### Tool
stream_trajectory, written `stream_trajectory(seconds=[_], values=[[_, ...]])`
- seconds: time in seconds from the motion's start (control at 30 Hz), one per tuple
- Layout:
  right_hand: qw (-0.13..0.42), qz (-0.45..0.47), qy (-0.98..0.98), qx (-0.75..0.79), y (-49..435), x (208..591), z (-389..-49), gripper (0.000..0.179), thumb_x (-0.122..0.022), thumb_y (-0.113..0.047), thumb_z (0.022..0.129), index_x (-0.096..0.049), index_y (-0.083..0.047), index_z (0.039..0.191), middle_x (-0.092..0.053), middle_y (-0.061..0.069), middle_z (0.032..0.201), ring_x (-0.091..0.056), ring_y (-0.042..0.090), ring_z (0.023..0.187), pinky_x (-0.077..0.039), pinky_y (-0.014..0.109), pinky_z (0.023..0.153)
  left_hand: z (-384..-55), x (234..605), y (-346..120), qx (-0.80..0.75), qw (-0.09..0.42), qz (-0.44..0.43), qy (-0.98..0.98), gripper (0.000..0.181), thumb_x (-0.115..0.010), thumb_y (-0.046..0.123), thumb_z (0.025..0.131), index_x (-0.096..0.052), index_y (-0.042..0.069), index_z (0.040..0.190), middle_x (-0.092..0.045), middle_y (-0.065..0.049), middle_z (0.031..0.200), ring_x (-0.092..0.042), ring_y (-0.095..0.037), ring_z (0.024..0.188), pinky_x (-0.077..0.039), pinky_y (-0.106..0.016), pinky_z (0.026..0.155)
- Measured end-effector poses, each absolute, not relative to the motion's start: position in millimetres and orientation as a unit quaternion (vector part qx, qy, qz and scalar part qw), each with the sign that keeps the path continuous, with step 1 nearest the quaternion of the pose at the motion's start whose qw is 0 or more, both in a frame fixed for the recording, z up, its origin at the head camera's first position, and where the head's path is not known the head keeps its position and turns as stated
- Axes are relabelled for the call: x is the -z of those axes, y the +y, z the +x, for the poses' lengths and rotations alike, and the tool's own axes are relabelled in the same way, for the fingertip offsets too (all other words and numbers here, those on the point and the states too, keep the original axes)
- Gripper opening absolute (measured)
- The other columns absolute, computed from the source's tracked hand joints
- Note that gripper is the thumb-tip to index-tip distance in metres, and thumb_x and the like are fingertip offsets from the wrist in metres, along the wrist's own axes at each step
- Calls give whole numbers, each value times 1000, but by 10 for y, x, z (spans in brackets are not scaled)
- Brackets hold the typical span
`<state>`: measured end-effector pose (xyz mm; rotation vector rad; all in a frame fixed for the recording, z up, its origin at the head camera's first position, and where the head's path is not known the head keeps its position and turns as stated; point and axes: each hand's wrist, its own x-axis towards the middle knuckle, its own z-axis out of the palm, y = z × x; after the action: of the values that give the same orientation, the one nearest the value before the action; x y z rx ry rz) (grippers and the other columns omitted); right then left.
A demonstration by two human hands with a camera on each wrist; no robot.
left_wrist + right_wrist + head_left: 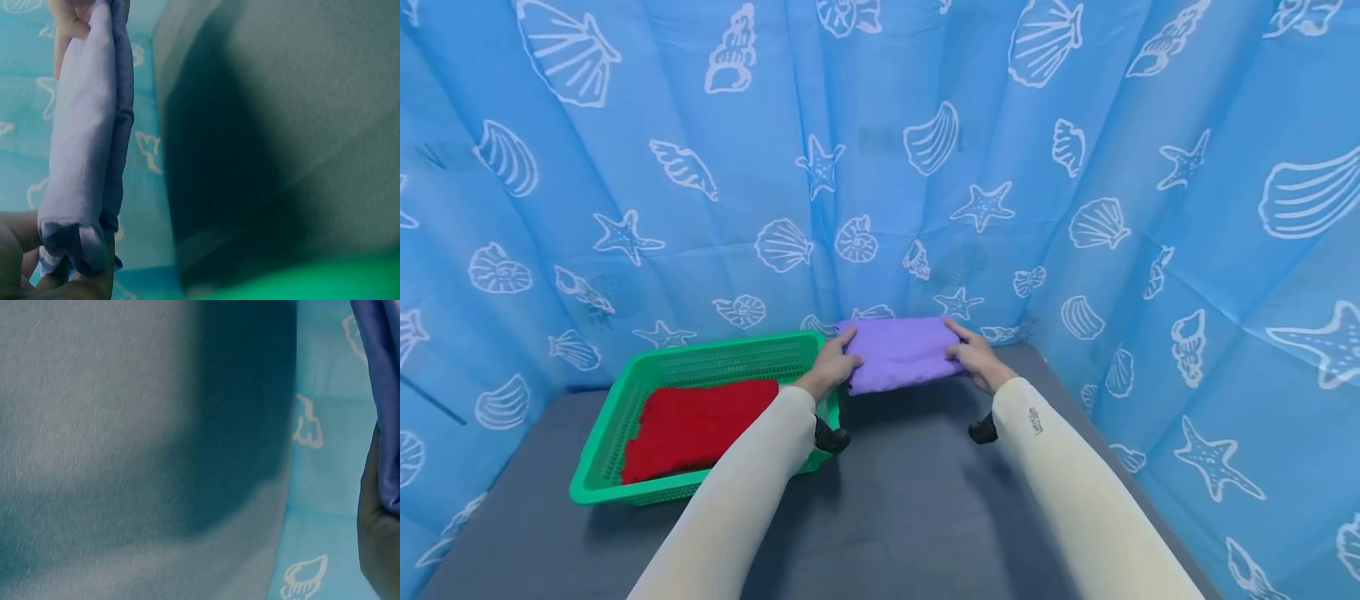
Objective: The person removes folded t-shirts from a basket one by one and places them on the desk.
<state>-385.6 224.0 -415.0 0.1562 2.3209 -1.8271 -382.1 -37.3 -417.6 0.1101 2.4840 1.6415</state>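
Note:
A folded purple cloth (904, 354) is held up above the grey surface between both hands. My left hand (832, 364) grips its left end, thumb on the near face. At the opposite end, my right hand (976, 355) pinches the cloth's edge. Seen from the left wrist, the cloth (84, 144) is a thick folded layer, with the left hand (37, 262) around its lower end. Only a strip of the purple cloth (384, 394) and part of the right hand (378, 531) show in the right wrist view.
A green plastic basket (597, 450) stands on the grey surface (910, 517) at the left, close to the left forearm. Folded red cloth (700, 425) lies inside it. A blue curtain (880, 150) with white shells and starfish hangs behind and along the sides.

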Motion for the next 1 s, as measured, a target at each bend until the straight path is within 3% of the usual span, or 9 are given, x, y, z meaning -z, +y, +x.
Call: stream_trajectory(seconds=[0.2,0.37,0.5,0.63,0.77,0.9,1.0], values=[[82,70,785,610,2341,4222,-3845,77,-45,8,92,-24,-27,157,-3,13,166,-43,20,99,-41,22,64,-3799,4256,-143,-526,37,15,850,65,-53,-4,93,-34,10,153,-32,-17,158,-26,-32,147,-32,-43,115],[70,76,790,605,2393,4267,-3832,77,-44,9,91,-23,-26,157,-3,15,165,-43,19,94,-41,21,63,-3813,4362,29,-517,11,-19,856,63,-55,-3,94,-38,13,152,-36,-15,156,-30,-30,145,-37,-43,112],[60,78,792,602,2441,4320,-3849,80,-44,10,89,-23,-25,157,-3,14,166,-42,25,111,-40,21,61,-3807,4453,116,-523,-12,-33,851,60,-58,-1,94,-42,14,150,-40,-15,154,-32,-31,144,-35,-44,114],[62,77,791,604,2506,4389,-3850,81,-44,11,89,-21,-24,157,0,11,166,-29,31,135,-39,21,62,-3798,4584,206,-530,-42,-46,846,58,-62,0,92,-48,13,147,-47,-16,149,-38,-32,141,-36,-44,113],[61,75,803,588,2576,4476,-3822,81,-45,11,88,-21,-23,157,-1,14,165,-25,34,140,-42,24,71,-3778,4705,323,-515,-80,-68,851,56,-65,-1,87,-55,10,141,-56,-18,140,-48,-35,133,-40,-44,109],[60,65,820,565,2643,4597,-3796,81,-47,10,87,-21,-22,157,-3,18,164,-19,35,145,-40,26,82,-3738,4810,422,-526,-83,-86,842,56,-63,-4,86,-56,11,140,-57,-18,138,-50,-35,131,-42,-44,108],[61,58,821,565,2677,4672,-3790,82,-48,10,86,-21,-20,157,-3,18,164,-26,36,138,-41,23,76,-3719,4893,458,-547,-79,-90,829,56,-61,-5,88,-55,12,141,-55,-17,141,-47,-34,134,-41,-45,108]])
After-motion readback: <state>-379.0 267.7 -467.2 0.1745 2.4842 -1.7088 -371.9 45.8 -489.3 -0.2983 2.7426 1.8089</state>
